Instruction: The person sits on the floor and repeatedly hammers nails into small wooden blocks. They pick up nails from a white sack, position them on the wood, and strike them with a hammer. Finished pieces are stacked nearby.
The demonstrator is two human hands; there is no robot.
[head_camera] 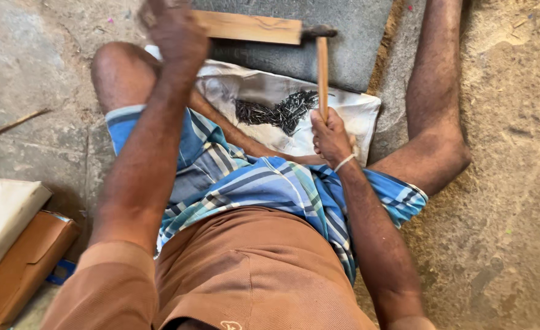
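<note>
Hammer [322, 67] handle upright in my right hand [330, 137], fist wrapped tight; left hand [175, 30] clamps wooden strip [251, 27] lying crosswise under the head.

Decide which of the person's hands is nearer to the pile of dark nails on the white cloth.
Right. The right hand grips the wooden-handled hammer beside the pile of dark nails; the left hand holds a wooden strip farther up.
</note>
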